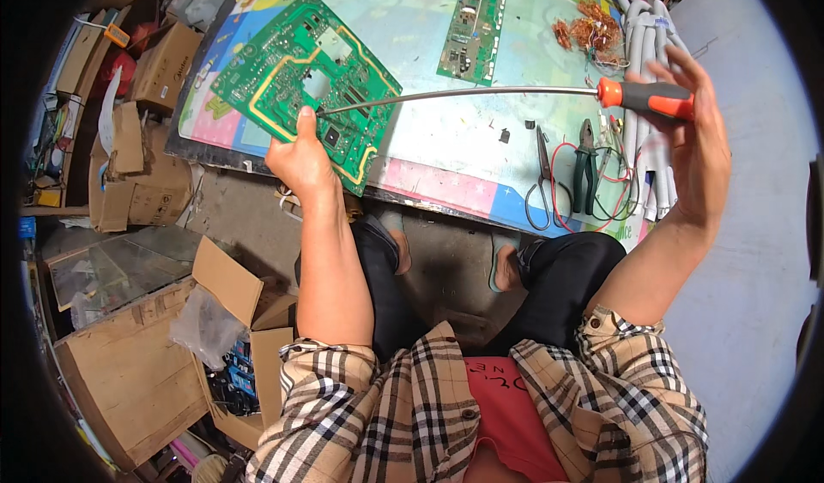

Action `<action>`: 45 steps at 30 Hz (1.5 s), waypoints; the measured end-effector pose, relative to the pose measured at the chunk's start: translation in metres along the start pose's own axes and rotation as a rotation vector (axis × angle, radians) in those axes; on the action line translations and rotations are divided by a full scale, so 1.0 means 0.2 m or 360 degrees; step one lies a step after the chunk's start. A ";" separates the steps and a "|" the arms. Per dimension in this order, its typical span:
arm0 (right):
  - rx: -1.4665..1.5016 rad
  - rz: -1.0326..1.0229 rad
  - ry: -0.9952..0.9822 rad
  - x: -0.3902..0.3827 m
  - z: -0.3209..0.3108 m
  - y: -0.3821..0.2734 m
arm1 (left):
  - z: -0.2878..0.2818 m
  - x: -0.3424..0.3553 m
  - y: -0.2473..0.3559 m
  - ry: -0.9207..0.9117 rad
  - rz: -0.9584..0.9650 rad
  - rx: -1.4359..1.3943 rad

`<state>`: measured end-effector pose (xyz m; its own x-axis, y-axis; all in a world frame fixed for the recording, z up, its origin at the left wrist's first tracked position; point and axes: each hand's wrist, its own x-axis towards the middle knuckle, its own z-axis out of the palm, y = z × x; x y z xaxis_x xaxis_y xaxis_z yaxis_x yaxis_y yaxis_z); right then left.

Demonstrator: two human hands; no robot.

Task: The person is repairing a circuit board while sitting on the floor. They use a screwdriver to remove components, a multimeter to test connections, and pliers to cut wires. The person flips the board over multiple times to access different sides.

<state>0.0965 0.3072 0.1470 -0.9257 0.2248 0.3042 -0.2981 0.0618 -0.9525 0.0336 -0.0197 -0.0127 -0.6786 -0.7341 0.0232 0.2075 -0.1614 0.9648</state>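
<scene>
My left hand [302,164] grips a large green circuit board [266,79] by its near edge, thumb on top, tilting it above the table. In my right hand [699,144] is a long screwdriver [481,91] with a red and black handle. The handle rests against the palm; some fingers stretch upward, others are blurred behind it. The slightly curved-looking shaft runs left, its tip against the board near my left thumb. Beneath my right wrist lie dark scissors [542,178], dark green pliers [585,170] and red and black wires [620,193].
A smaller green circuit board [474,36] lies on the printed table cover [421,144], with a copper wire tangle [596,30] farther right. White wrapped tubes [639,62] line the table's right side. Cardboard boxes [142,178] crowd the left; an open carton [270,363] stands by my left arm.
</scene>
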 end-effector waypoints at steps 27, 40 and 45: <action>-0.0841 0.0420 -0.0274 0.10 -0.19 0.08 | -0.07 0.04 0.00 -0.0007 0.0048 -0.0032; -0.0830 0.0056 -0.0203 0.07 -0.15 0.13 | -0.05 0.03 -0.01 -0.0018 0.0054 -0.0089; 0.0128 -0.0201 -0.0085 0.07 -0.01 0.12 | -0.03 0.02 -0.01 -0.0066 -0.0012 -0.0055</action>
<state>0.0777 0.3138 0.1291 -0.8902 0.1677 0.4236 -0.4285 0.0077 -0.9035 0.0346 -0.0259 -0.0156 -0.7086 -0.7051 0.0274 0.2258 -0.1898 0.9555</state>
